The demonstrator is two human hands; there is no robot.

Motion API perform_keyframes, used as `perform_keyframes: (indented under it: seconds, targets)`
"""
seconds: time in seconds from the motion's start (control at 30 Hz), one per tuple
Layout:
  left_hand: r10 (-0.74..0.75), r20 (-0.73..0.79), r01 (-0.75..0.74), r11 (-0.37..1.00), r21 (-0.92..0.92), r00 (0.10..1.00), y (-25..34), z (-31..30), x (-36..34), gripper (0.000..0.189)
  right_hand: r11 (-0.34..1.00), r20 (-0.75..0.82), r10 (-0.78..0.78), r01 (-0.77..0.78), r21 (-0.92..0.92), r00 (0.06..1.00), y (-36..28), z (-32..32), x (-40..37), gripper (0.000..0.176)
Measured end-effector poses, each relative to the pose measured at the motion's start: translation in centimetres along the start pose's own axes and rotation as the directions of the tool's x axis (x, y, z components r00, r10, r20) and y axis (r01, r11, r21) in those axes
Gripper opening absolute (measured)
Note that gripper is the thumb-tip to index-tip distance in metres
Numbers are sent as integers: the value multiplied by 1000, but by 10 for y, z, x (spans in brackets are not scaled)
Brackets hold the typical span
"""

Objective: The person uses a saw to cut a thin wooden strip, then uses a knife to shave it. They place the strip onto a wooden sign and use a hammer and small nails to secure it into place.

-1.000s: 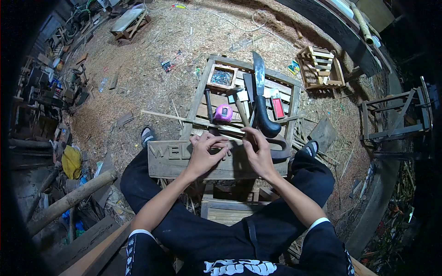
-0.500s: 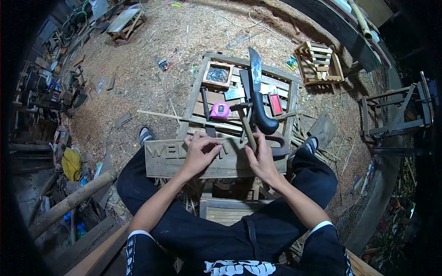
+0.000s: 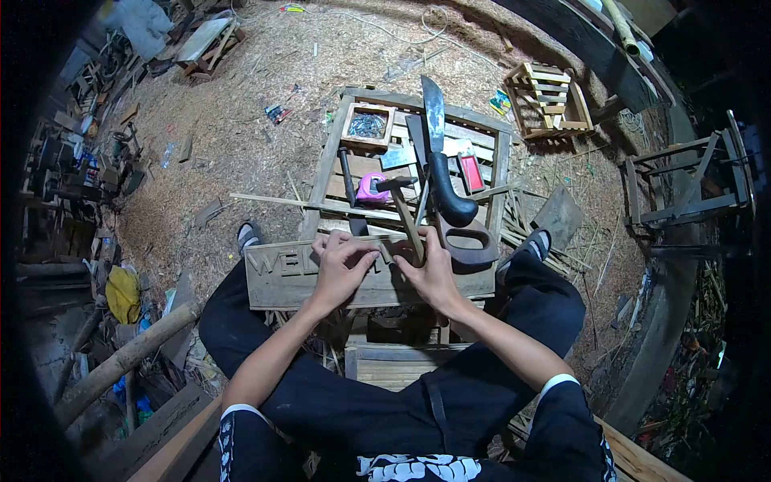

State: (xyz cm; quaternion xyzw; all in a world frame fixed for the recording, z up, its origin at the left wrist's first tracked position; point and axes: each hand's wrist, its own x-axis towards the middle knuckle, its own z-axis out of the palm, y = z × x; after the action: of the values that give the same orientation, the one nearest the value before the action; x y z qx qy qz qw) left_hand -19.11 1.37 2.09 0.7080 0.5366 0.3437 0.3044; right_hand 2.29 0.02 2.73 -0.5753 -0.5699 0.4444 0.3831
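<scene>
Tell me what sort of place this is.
Most likely a rough woodworking workshop. Sawdust and offcuts cover the ground, slatted crates stand nearby, and a machete and a box of nails lie on a wooden frame. The right hand holds a hammer over a carved board.

left hand (image 3: 341, 269) pinched, right hand (image 3: 434, 278) clenched — close
</scene>
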Motion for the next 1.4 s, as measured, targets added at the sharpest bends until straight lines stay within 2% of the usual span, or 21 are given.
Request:
perform_keyframes:
  seconds: [0.27, 0.4, 0.5, 0.67, 1.4]
  targets:
    - [20, 15, -20, 1000, 17, 1000, 1, -3, 3, 13, 994, 25, 13, -11, -110, 1000, -10, 9, -2, 52]
    - [44, 6, -44, 999, 20, 999, -1, -3, 2, 13, 995, 36, 41, -38, -96, 999, -1, 11, 0, 52]
    - [40, 18, -40, 999, 15, 999, -1, -4, 2, 12, 999, 23, -25, 26, -46, 999, 2, 12, -1, 51]
    - [34, 40, -34, 999, -2, 999, 0, 0, 1, 12, 1000, 36, 16, -16, -6, 999, -2, 10, -1, 53]
    - [82, -2, -81, 993, 91, 997, 3, 9, 1, 13, 999, 49, 35, -34, -7, 998, 1, 11, 2, 53]
